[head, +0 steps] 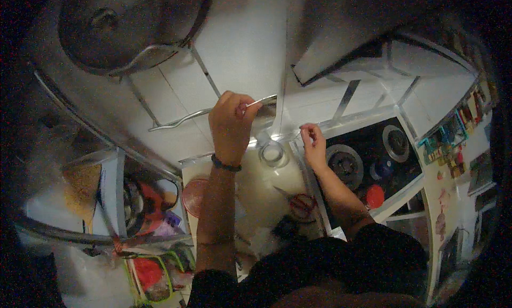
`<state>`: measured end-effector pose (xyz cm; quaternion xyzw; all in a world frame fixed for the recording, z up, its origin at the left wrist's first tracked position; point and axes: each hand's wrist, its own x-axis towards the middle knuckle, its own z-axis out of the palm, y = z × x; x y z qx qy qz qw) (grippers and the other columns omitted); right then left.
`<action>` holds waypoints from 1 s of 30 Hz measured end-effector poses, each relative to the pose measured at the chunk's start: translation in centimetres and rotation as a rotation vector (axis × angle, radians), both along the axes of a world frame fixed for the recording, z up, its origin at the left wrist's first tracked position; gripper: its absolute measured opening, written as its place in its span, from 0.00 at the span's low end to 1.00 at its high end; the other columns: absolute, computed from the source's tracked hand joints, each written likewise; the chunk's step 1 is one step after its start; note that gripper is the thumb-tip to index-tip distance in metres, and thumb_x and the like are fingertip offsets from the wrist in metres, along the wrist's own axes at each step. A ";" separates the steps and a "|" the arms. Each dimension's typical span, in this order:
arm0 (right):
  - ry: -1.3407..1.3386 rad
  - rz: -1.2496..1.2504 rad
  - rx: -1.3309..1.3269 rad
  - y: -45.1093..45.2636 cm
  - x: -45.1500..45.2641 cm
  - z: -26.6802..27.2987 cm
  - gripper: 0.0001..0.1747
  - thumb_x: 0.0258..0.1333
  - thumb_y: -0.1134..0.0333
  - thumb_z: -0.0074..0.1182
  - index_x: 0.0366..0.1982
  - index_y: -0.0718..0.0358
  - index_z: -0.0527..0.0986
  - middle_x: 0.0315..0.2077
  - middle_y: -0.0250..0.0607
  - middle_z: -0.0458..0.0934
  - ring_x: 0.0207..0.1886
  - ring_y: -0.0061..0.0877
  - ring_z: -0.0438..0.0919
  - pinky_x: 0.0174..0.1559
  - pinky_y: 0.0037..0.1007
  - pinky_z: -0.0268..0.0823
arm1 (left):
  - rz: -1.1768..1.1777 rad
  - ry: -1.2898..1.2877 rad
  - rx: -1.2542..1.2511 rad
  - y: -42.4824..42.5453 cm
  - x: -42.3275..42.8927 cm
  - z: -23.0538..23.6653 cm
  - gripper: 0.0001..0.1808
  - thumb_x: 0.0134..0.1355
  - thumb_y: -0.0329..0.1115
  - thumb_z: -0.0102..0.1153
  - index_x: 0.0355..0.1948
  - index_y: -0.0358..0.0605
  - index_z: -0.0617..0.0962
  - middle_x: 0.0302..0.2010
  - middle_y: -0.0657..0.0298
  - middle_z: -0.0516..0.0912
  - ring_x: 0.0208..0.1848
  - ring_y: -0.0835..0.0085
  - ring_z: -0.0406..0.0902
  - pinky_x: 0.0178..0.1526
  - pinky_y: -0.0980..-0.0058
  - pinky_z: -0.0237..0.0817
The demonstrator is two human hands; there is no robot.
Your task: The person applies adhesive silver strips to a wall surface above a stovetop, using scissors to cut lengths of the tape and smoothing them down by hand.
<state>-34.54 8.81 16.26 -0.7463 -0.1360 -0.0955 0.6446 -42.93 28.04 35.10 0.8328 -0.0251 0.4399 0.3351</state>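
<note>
My left hand [232, 126] is raised in front of the white tiled wall, with a dark band at its wrist. Thumb and forefinger pinch a thin pale strip [262, 100] that points to the right; its material is unclear. Lower and to the right, my right hand [314, 144] hovers by the left edge of the gas hob [334, 206], fingers curled together. Whether a small thing sits at its fingertips is too blurred to tell. Between the hands, a clear ring-shaped object [273, 154], perhaps a glass or a tape roll, rests on the pale counter [256, 176]. Scissors with red handles [302, 206] lie nearer me.
Two burners [345, 167] and a red round object [375, 196] are on the hob. A reddish round lid [195, 198] lies left of my forearm. A large pan [132, 32] hangs at upper left, above a metal rail [180, 122]. Several bottles [452, 140] line the right.
</note>
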 end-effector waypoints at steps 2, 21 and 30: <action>-0.274 0.090 0.198 0.7 -2.3 5.8 0.11 0.49 0.72 0.54 0.37 0.64 0.72 0.34 0.39 0.75 0.35 0.26 0.73 0.41 0.25 0.65 | -0.008 -0.021 0.010 -1.0 -1.7 0.0 0.08 0.43 0.28 0.66 0.23 0.42 0.77 0.21 0.63 0.73 0.21 0.73 0.70 0.24 0.77 0.61; -0.180 0.440 0.257 -0.7 -11.6 13.5 0.06 0.46 0.75 0.59 0.29 0.65 0.73 0.27 0.31 0.77 0.32 0.16 0.75 0.38 0.20 0.67 | -0.050 -0.108 -0.175 -6.7 -10.0 1.1 0.04 0.47 0.23 0.63 0.24 0.37 0.77 0.20 0.67 0.70 0.21 0.84 0.64 0.22 0.84 0.55; 0.054 0.671 0.161 -2.2 -12.5 14.3 0.04 0.53 0.71 0.54 0.30 0.64 0.74 0.25 0.28 0.76 0.29 0.12 0.73 0.34 0.17 0.65 | -0.323 -0.020 -0.588 -5.9 -11.4 0.5 0.14 0.57 0.23 0.46 0.46 0.38 0.72 0.35 0.61 0.74 0.28 0.79 0.73 0.29 0.84 0.65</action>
